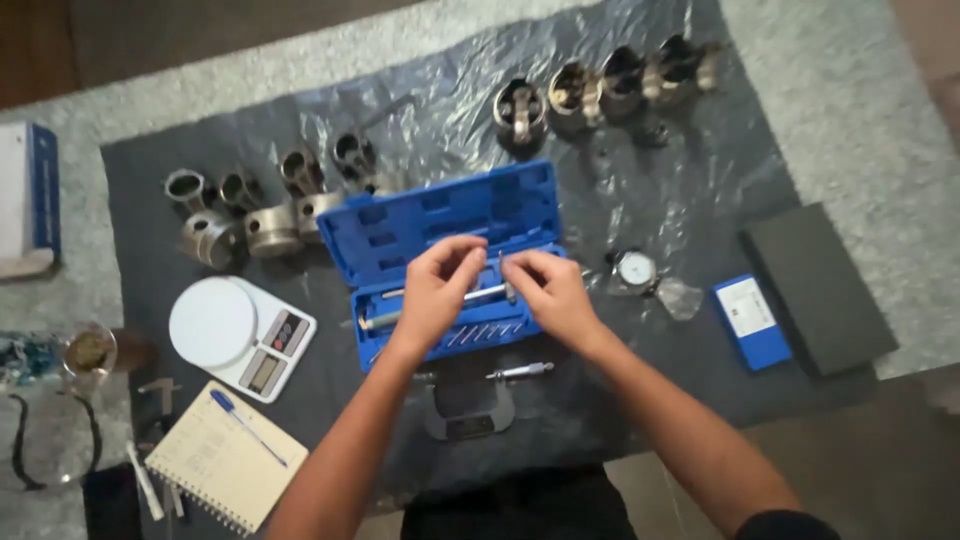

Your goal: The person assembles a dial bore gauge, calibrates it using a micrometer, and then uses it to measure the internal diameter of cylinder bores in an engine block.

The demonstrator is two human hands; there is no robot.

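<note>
You are gripping a slim metal gauge rod (487,292) with your left hand (435,290) and right hand (550,292), both pinching it over the open blue case (440,225), which is holding 1 row of small pins (487,331). A dial gauge (635,270) is lying just right.

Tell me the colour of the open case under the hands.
Bright blue; the open case shows plainly in the head view.

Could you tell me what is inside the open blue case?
The blue case holds a long metal gauge rod and small rods; both hands cover the middle.
</note>
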